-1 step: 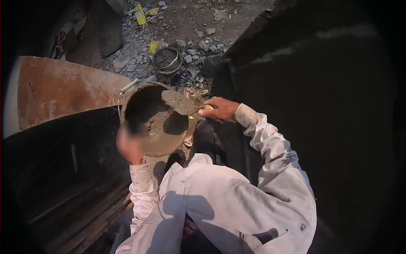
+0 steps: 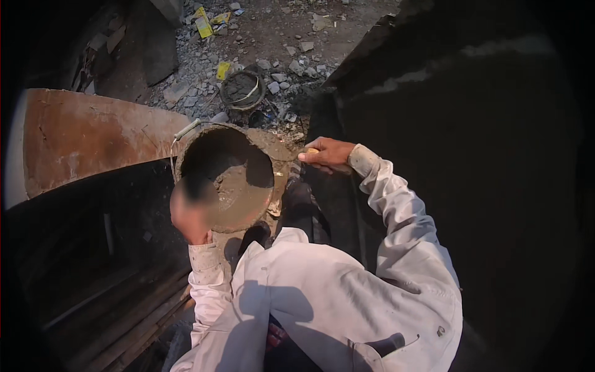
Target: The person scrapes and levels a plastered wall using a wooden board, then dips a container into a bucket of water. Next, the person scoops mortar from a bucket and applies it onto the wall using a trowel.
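A mortar-crusted bucket (image 2: 242,208) with a white-gripped handle stands tilted in front of me, wet grey mortar lying inside. My left hand (image 2: 191,220) is at its lower-left side; a blur hides the fingers. Just right of the rim, my right hand (image 2: 325,155) is closed on the wooden handle of a trowel (image 2: 276,147), whose mortar-covered blade overlaps the bucket's upper-right edge and is hard to separate from it.
A smaller mortar bucket (image 2: 238,90) sits beyond on rubble (image 2: 300,65) with yellow scraps. A curved brown board (image 2: 87,136) is at left, wooden planks (image 2: 142,310) at lower left, and a large dark surface (image 2: 465,173) at right. My feet are below.
My right hand and the trowel have shifted a little right and up, exposing more of the bucket's inside. The bucket and left hand have moved only very slightly.
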Tool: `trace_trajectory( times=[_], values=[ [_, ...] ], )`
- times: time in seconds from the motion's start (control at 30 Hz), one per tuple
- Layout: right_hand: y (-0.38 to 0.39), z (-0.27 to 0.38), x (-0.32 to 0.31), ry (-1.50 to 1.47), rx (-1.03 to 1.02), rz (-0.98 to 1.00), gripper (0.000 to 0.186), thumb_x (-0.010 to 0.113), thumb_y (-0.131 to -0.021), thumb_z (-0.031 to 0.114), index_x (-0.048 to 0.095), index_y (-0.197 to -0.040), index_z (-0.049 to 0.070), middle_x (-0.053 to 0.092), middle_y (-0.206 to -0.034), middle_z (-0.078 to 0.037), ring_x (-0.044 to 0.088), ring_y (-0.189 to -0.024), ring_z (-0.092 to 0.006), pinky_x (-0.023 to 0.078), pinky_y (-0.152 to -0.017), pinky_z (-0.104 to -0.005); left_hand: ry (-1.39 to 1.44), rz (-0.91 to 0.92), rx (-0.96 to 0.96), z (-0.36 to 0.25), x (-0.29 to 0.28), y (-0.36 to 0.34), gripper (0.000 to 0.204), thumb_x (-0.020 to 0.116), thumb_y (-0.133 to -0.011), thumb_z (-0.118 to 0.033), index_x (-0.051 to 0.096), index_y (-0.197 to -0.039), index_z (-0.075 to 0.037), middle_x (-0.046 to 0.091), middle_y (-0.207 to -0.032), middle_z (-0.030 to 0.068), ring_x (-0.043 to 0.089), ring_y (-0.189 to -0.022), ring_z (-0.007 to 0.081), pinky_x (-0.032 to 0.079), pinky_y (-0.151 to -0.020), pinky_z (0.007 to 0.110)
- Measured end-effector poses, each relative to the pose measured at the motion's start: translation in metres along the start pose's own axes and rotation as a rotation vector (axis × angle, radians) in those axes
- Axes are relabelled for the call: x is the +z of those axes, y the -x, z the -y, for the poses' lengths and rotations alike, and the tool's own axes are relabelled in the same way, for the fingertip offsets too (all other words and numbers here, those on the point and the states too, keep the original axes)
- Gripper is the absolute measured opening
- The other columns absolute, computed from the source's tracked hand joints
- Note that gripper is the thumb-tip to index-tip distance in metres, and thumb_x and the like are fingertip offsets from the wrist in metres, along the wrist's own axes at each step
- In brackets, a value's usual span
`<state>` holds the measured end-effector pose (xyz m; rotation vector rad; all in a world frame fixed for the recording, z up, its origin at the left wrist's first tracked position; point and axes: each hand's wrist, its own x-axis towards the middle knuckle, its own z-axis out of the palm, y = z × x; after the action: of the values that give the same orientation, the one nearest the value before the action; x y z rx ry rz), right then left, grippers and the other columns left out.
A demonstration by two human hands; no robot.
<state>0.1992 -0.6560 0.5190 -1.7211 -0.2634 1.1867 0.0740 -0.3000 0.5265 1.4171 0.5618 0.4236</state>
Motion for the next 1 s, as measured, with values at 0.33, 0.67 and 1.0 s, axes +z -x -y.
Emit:
trace_trajectory(
  times=[0.33,0.67,1.0],
  values=[
    [0.205,0.070,-0.039,0.288,0.030,-1.162,0.032,0.055,-0.093,0.035,0.049,-0.081,0.006,0.041,-0.060,-0.001,0.044,-0.050,-0.0105,0.038,-0.048,-0.0298,0.122,0.122,-0.053,-0.016,-0.005,0.002,0.073,0.043,-0.057,0.017,0.052,-0.128,0.007,0.064,-0.114,0.0068,0.059,-0.087,0.0107,0.044,-0.061,0.017],
    [-0.055,0.075,0.191,1.362,-0.019,-1.117,0.010,0.057,-0.079,0.014,0.059,-0.088,0.009,0.059,-0.084,-0.010,0.064,-0.076,-0.0268,0.051,-0.062,-0.0386,-0.068,0.325,0.400,-0.042,-0.035,-0.004,0.057,0.046,-0.057,0.014,0.061,-0.112,0.010,0.063,-0.118,0.0106,0.057,-0.092,0.0098,0.043,-0.062,0.019],
    [-0.076,0.095,0.263,0.615,-0.201,-0.484,0.056,0.057,-0.088,0.043,0.059,-0.116,-0.006,0.064,-0.100,-0.030,0.062,-0.093,-0.0446,0.050,-0.084,-0.0458,-0.173,0.380,0.299,-0.051,-0.057,-0.005,0.016,0.051,-0.057,0.009,0.039,-0.066,0.002,0.049,-0.075,0.0052,0.044,-0.069,0.0131,0.042,-0.073,0.024]
  ],
)
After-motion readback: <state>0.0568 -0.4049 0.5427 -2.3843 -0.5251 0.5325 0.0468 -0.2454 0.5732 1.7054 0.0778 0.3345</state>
